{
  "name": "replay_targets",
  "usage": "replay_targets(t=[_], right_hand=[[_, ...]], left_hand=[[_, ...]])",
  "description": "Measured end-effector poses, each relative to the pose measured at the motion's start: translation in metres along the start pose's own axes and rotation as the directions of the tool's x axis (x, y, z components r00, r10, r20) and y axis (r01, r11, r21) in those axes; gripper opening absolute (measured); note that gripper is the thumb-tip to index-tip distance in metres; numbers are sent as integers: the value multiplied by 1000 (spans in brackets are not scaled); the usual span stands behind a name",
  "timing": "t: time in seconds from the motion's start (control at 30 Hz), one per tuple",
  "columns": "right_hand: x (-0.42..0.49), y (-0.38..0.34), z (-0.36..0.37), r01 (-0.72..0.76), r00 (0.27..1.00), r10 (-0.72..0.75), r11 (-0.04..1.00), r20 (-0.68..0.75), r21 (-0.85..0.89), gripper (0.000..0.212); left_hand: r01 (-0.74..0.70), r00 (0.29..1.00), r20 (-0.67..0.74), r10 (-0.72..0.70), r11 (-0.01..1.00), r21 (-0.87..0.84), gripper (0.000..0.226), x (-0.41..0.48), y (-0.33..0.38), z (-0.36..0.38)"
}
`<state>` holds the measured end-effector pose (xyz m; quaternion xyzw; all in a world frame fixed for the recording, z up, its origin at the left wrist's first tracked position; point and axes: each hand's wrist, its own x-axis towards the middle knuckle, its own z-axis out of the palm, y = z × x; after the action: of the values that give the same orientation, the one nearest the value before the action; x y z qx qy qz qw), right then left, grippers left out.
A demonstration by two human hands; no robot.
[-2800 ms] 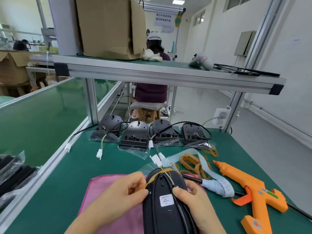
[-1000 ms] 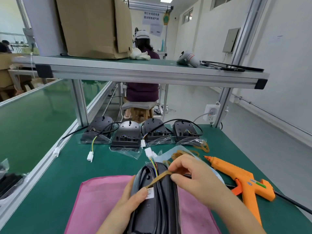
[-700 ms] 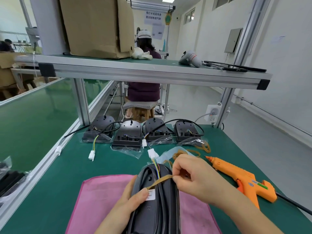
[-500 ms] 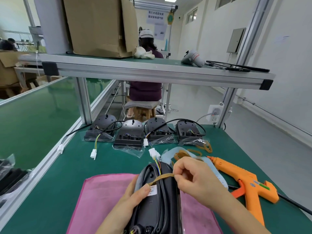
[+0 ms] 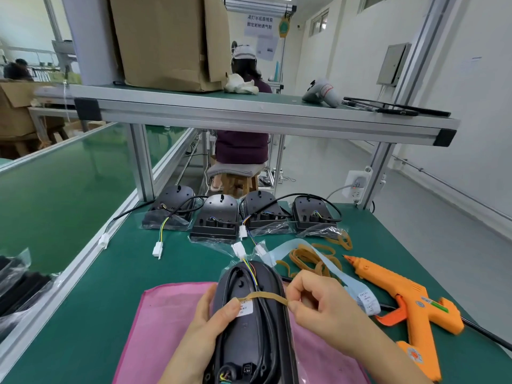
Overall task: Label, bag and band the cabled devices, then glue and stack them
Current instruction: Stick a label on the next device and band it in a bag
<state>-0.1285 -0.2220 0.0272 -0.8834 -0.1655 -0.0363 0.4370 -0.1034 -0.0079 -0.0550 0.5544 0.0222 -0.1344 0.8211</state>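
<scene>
Right hand [image 5: 321, 306] pinching thin tan rubber band [image 5: 263, 294], stretching it leftward over bagged black plastic cabled device [image 5: 249, 336] that left hand [image 5: 210, 317] is gripping; should seat flat, trapping cable.

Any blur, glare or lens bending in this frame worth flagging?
Head view: light is even, shadows faint; left hand, right hand, rubber band and device are sharp; the right post leans, wide-lens distortion; conveyor shows a glossy sheen; label print unreadable.
</scene>
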Motion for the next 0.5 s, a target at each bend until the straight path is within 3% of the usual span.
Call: replay_targets(t=[0.1,0.3,0.5], right_hand=[[-4,0,1,-11,1000,11,1000,26,-6,3],[-4,-5,4,-90,994,90,996,66,-11,22],[-1,-14,4,-159,985,151,983,83,88,22]], left_hand=[[-5,1000,2,5,1000,14,119,-1,1,0],[4,1000,-17,-4,1000,12,93,-1,-1,3],[-25,999,-39,26,999,19,97,0,5,7]])
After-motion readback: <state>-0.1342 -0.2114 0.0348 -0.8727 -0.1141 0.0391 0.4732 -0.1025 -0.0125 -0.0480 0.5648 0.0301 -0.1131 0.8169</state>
